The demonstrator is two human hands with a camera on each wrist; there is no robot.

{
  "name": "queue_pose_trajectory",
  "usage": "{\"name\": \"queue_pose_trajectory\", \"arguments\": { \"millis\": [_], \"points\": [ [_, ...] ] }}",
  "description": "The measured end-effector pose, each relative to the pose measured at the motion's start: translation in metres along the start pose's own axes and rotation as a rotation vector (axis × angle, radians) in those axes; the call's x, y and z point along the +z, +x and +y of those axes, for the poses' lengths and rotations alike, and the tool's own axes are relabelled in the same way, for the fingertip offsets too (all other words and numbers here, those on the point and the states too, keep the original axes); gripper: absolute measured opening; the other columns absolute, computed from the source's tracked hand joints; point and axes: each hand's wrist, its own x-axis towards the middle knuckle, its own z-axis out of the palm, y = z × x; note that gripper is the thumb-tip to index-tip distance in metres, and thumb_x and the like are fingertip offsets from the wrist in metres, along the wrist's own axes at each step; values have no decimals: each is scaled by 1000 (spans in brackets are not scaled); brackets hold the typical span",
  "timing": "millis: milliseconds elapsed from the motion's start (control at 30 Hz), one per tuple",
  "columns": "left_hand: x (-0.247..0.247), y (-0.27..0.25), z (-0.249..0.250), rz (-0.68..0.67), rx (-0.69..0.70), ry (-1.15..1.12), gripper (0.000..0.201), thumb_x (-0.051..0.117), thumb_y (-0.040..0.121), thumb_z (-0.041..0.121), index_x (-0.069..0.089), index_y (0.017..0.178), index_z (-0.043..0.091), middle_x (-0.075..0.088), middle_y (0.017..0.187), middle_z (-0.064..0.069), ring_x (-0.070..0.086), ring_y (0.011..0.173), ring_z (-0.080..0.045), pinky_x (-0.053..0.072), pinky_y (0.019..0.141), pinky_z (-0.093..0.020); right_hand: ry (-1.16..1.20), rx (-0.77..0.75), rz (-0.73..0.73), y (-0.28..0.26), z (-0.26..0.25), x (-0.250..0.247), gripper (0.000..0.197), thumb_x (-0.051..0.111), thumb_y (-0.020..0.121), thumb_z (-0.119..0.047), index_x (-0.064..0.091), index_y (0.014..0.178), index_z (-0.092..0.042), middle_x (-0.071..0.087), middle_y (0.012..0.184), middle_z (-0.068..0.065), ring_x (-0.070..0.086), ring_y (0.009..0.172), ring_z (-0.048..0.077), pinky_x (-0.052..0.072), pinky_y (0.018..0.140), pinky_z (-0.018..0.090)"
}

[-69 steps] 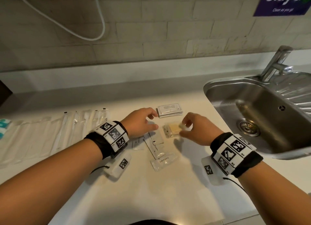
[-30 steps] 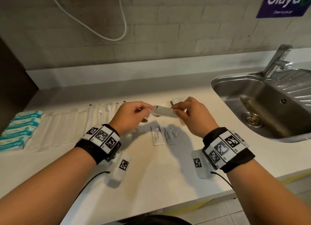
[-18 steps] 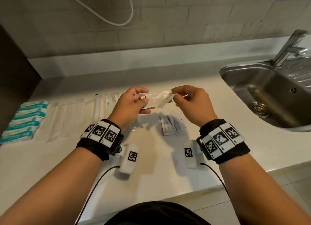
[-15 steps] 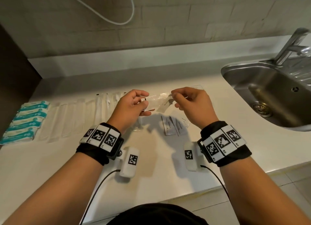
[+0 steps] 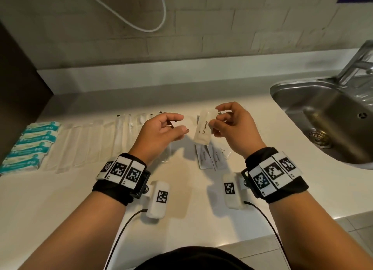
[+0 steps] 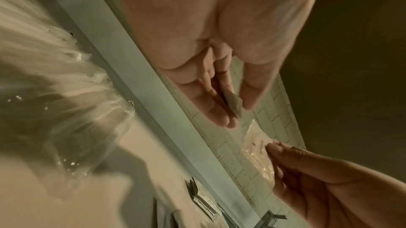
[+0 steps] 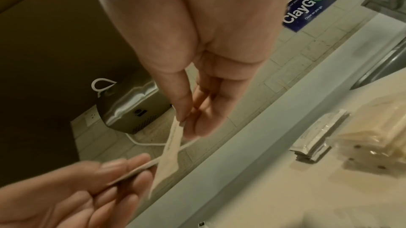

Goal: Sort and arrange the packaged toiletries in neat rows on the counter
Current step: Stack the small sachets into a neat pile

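My right hand [image 5: 215, 117] pinches a white sachet marked Toothpaste [image 5: 202, 128] by its upper edge, upright above the white counter [image 5: 181, 219]. My left hand [image 5: 181, 124] pinches a thin clear packet [image 5: 188, 121] just left of the sachet, and the two packets meet edge to edge. The right wrist view shows my right hand [image 7: 191, 125] pinching the sachet [image 7: 169, 153] and the clear packet [image 7: 136, 171] in my left fingers. The left wrist view shows my left hand [image 6: 236, 108] pinching its packet. Two more toothpaste sachets [image 5: 210, 158] lie under my hands.
A row of long clear packets [image 5: 90, 144] and a column of teal packets [image 5: 30, 144] lie at the left. A steel sink [image 5: 323, 116] with a tap [image 5: 355, 62] is at the right. Flat white packets [image 7: 318, 136] and wrapped soaps [image 7: 377, 136] lie near the back wall.
Both hands had lifted the packets off the counter and held them together crosswise. Now the two are parted: the sachet hangs upright from my right hand, the clear packet stays in my left.
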Motion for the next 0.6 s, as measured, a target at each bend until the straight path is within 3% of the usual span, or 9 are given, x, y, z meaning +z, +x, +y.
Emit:
{"name": "queue_pose_trajectory", "arguments": {
  "millis": [100, 200, 300, 433, 600],
  "points": [
    [5, 2, 4, -39, -10, 38, 36, 73, 81, 4, 64, 114, 14, 75, 86, 4, 72, 85, -6, 54, 77, -14, -65, -29, -33, 11, -6, -7, 17, 64, 87, -4, 56, 97, -15, 67, 85, 11, 68, 70, 22, 58, 71, 36],
    [9, 10, 3, 61, -35, 12, 14, 62, 91, 9, 69, 103, 5, 75, 83, -6, 72, 76, -13, 57, 71, -19, -102, -45, -47, 21, -4, -14, 17, 62, 88, -4, 59, 100, -15, 68, 88, 16, 64, 66, 18, 56, 68, 33],
    [10, 17, 0, 66, -81, 73, 23, 57, 96, 18, 68, 88, -1, 71, 76, -10, 66, 63, -14, 55, 63, -24, -134, -40, -76, 29, 1, -17, 20, 61, 89, -7, 60, 108, -11, 70, 87, 13, 65, 69, 19, 56, 70, 32],
    [12, 22, -2, 40, -147, 69, 25, 52, 99, 18, 65, 84, 2, 68, 73, -10, 60, 55, -12, 49, 57, -23, -175, -27, -149, 33, 2, -16, 16, 59, 92, -10, 60, 107, -15, 71, 83, 3, 66, 74, 17, 58, 74, 29],
    [18, 26, 0, -19, -181, 46, 24, 49, 100, 16, 62, 83, 4, 67, 74, -12, 60, 54, -13, 50, 53, -21, -226, -33, -211, 40, 2, -10, 11, 59, 92, -12, 60, 101, -18, 71, 81, 1, 65, 72, 19, 56, 74, 32]
  ]
}}
